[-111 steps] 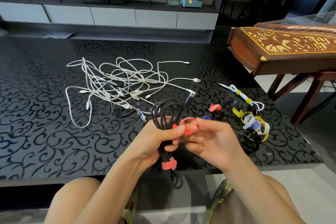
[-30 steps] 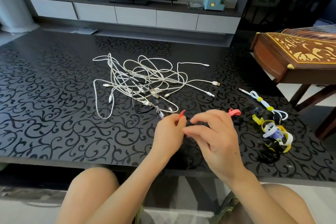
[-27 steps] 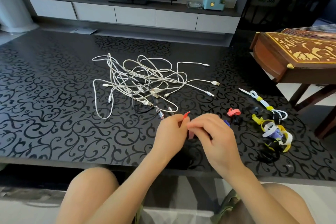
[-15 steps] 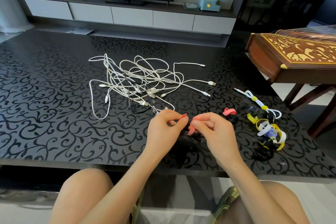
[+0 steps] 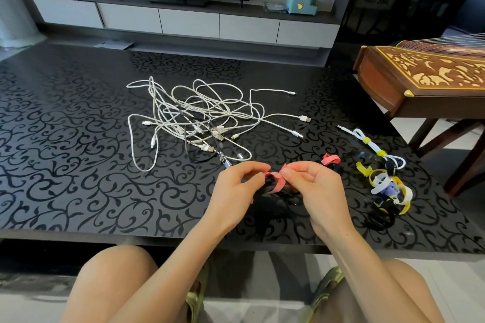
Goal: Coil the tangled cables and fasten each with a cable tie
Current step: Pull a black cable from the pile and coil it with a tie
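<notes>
**Cinching the red tie over the black coil**

Head view: the left hand [image 5: 236, 186] and the right hand [image 5: 317, 186] each pinched an end of the red cable tie [image 5: 275, 181]. The strap crossed the black coiled cable [image 5: 270, 200], which lay on the table [image 5: 78, 165] between and just beneath both hands. Done well, the step probably called for keeping the loops bunched, drawing the strap snug without kinking them, then pressing the overlap flat. The white tangled cables [image 5: 199, 118] lay beyond the left hand, apart from it. The spare ties [image 5: 385, 187] sat to the outer side of the right hand.
</notes>
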`<state>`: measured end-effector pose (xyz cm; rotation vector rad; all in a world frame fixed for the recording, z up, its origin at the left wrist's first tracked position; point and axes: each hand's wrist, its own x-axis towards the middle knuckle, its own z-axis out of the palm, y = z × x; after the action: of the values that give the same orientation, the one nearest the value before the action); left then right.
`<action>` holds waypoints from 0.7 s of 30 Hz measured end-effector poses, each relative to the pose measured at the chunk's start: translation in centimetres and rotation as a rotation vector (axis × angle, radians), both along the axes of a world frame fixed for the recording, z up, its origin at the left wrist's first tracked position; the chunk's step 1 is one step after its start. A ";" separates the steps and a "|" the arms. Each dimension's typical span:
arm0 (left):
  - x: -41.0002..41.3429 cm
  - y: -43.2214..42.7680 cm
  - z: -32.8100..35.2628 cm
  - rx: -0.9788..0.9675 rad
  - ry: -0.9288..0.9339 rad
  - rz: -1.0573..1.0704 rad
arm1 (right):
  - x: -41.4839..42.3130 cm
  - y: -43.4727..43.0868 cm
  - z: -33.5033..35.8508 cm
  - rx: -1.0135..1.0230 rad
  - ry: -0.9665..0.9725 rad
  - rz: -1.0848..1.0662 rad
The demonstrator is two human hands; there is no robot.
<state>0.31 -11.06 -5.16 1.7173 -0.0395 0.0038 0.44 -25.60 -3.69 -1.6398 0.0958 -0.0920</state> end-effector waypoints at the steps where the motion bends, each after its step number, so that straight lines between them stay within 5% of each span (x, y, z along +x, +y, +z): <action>1: 0.0 0.0 0.0 0.000 -0.008 0.001 | 0.0 0.0 0.0 0.006 -0.008 -0.002; 11: 0.3 -0.3 0.1 -0.025 -0.142 0.098 | -0.2 -0.2 1.1 0.035 -0.168 0.081; 21: 0.1 -1.0 0.0 0.256 -0.416 0.105 | 0.1 -0.1 1.1 0.038 -0.143 0.113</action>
<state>0.41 -12.10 -5.19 1.9470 -0.2679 0.4507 0.56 -25.67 -2.61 -1.5921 -0.1031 -0.1199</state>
